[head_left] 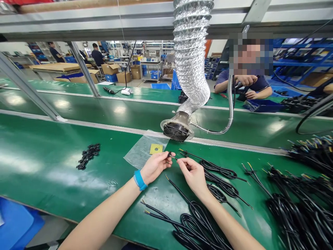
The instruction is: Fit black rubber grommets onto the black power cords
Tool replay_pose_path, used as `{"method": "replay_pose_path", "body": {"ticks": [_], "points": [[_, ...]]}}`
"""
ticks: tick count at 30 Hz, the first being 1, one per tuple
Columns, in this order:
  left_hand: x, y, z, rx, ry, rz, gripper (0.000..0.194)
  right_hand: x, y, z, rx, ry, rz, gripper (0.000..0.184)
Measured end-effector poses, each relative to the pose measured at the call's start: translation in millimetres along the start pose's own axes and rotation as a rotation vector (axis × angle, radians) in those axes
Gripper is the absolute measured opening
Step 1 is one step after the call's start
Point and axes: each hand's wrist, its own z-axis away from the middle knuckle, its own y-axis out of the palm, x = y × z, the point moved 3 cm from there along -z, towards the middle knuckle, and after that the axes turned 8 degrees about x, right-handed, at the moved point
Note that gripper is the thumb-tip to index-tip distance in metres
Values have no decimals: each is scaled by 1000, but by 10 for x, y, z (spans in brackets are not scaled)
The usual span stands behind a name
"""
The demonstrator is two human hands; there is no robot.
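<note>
My left hand [155, 166], with a blue wristband, is closed in a pinch on a small black part [169, 154] just above the green bench [47, 170]. My right hand [191, 174] is closed on the thin stripped end of a black cable [179, 160], held right against that part. The two hands meet below the round extraction fan [177, 131]. Coiled black cables [220, 180] lie under and to the right of my right hand.
A pile of small black parts [88, 156] lies to the left. A clear plastic bag [142, 149] with a yellow square sits by the fan. A foil duct [191, 55] hangs down. More cable bundles [299, 205] fill the right. A co-worker [247, 83] sits across.
</note>
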Motion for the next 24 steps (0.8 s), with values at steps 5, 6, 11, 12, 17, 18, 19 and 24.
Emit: {"method": "replay_pose_path", "body": {"ticks": [5,6,11,12,17,18,19,24], "points": [[-51,14,31,-62,85,-242,44,-14,1,21,0,-32,71,30],[-55,12,31,-76,98,-296,46,-10,0,25,-3,-48,93,29],[-64,-4,34,-117,174,-578,51,58,-15,46,-3,-160,202,25],[-70,-5,40,-112,188,-628,50,74,-19,51,0,-183,218,25],[-145,-34,74,-41,208,-820,43,110,-30,58,31,-216,237,29],[-163,-43,77,-23,205,-845,43,108,-33,54,38,-208,229,30],[-179,-50,80,-5,203,-868,42,105,-36,49,43,-198,218,30],[-192,-66,94,27,188,-869,39,51,-46,18,98,-116,128,32]]}}
